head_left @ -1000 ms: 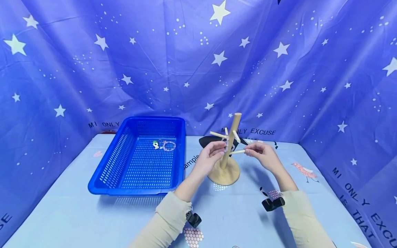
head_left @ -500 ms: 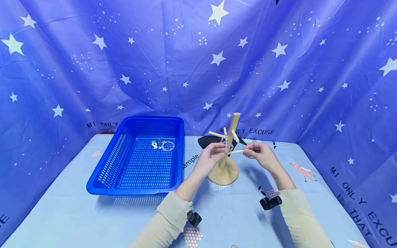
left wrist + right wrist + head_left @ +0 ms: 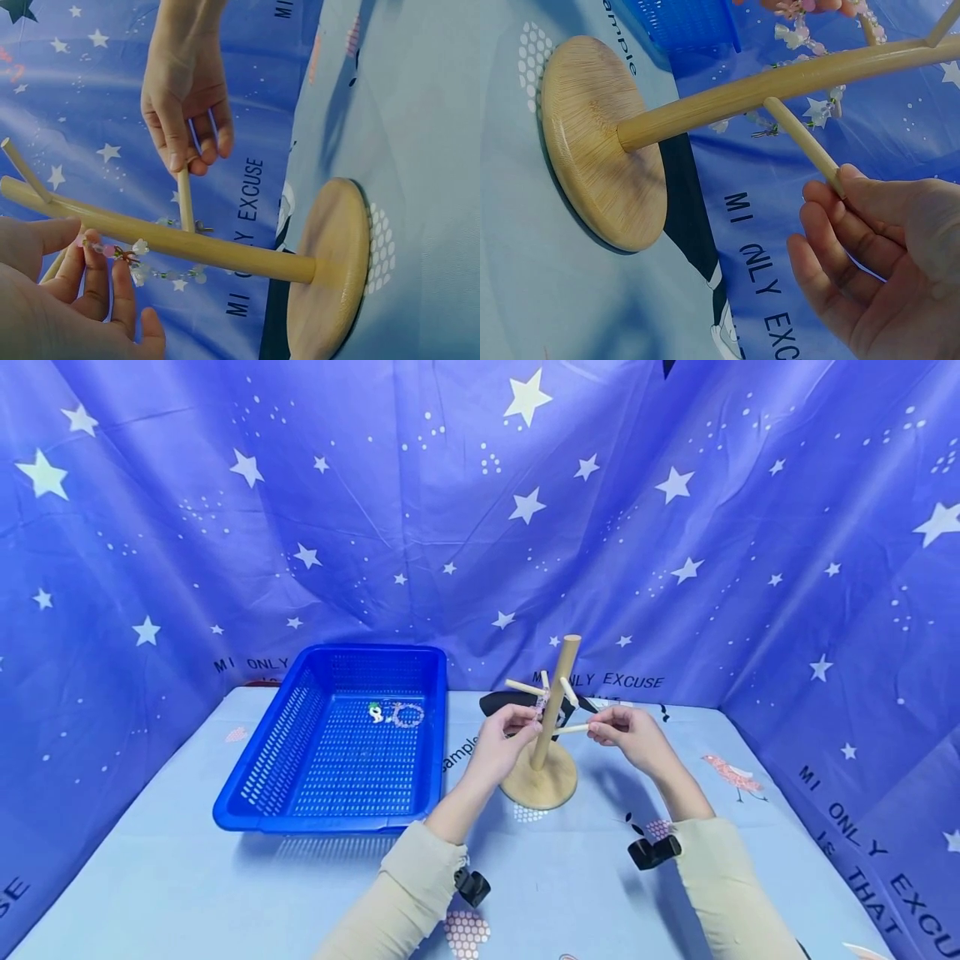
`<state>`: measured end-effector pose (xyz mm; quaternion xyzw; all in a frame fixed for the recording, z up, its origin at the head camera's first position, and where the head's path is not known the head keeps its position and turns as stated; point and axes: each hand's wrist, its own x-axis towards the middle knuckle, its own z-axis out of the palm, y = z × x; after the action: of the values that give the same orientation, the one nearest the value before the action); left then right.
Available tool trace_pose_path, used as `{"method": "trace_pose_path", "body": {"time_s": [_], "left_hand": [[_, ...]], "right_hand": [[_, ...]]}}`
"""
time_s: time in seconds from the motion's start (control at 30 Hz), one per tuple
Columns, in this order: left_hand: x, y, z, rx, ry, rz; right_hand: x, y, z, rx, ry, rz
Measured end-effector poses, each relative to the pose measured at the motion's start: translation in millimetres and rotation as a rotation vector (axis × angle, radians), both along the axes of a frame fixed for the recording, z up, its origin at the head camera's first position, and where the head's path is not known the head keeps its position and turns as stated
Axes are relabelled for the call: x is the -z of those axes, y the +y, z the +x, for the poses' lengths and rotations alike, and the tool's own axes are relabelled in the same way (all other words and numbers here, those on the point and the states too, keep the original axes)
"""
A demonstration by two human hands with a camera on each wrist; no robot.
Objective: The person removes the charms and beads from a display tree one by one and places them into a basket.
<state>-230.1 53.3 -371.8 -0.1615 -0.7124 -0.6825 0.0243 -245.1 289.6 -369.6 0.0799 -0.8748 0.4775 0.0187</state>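
A wooden stand [image 3: 557,710] with a round base [image 3: 536,783] and several side pegs stands upright on the table. My left hand [image 3: 501,745] is at the left of its post. Thumb and fingers pinch a beaded bracelet [image 3: 122,253] with pink and clear beads and pale flower charms. Part of the bracelet hangs behind the post in the left wrist view; whether it loops round a peg I cannot tell. On the right, my right hand [image 3: 633,735] pinches the tip of a lower peg [image 3: 806,142] between thumb and index finger, the other fingers loosely bent.
A blue plastic basket [image 3: 330,823] sits left of the stand. Inside lie another beaded bracelet [image 3: 407,727] and a small white charm with a green top [image 3: 376,714]. A blue star-printed curtain [image 3: 465,527] encloses the table's back and sides.
My left fingertips have shifted slightly left, away from the post, with the bracelet. The right hand keeps its hold on the peg tip.
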Motion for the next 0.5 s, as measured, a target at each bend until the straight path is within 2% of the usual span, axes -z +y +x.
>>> {"method": "trace_pose_path", "body": {"time_s": [0.27, 0.5], "left_hand": [[-5.6, -4.9, -2.7, -0.071, -0.023, 0.024], [-8.3, -10.6, -4.3, -0.103, -0.034, 0.055]], "right_hand": [[-0.2, -0.7, 1.0, 0.005, 0.016, 0.010], [0.1, -0.9, 1.3, 0.011, 0.016, 0.013]]}}
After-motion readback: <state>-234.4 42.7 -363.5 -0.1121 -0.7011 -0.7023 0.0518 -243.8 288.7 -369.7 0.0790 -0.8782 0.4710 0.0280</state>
